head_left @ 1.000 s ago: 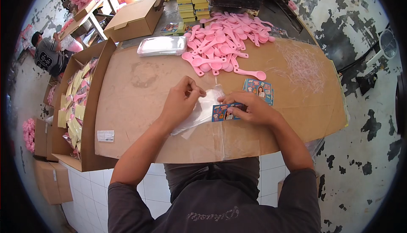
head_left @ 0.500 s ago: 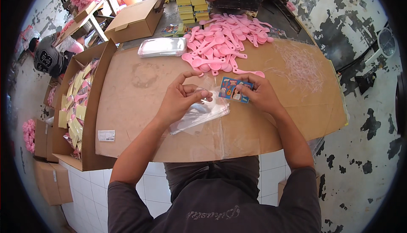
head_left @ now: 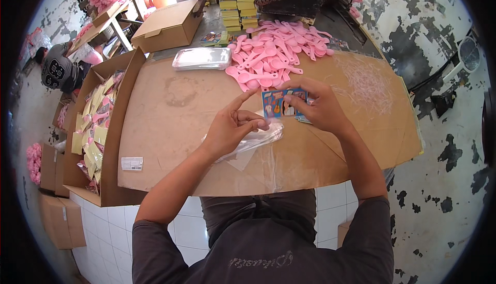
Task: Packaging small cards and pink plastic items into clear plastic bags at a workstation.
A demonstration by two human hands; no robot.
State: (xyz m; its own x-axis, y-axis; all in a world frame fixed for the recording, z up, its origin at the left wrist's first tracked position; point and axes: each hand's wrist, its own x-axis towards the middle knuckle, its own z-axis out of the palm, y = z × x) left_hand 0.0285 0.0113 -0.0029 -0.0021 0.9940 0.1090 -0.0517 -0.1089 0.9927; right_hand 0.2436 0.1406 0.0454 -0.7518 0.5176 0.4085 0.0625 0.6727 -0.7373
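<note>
My right hand (head_left: 323, 106) pinches a small blue printed card (head_left: 276, 104) between thumb and fingers, held upright above the board. The edge of something bluish shows below the fingers, mostly hidden. To its left, my left hand (head_left: 235, 124) has its index finger stretched out and its thumb closed toward the other fingers, seemingly on a clear plastic bag whose film hardly shows. Beneath this hand lies a stack of flat clear plastic bags (head_left: 258, 138). Just beyond both hands spreads a heap of pink plastic spoons (head_left: 281, 49).
Cardboard (head_left: 170, 124) covers the table. A bundle of clear bags (head_left: 201, 58) lies at the back left, with card stacks (head_left: 237, 5) behind. An open carton (head_left: 135, 77) of packed items stands left. Thin clear strips (head_left: 366, 85) lie at right. A person (head_left: 59, 67) sits far left.
The card has shifted slightly left and turned more upright, closer to my left hand. My left hand has moved a little to the right, its index finger now stretched toward the card.
</note>
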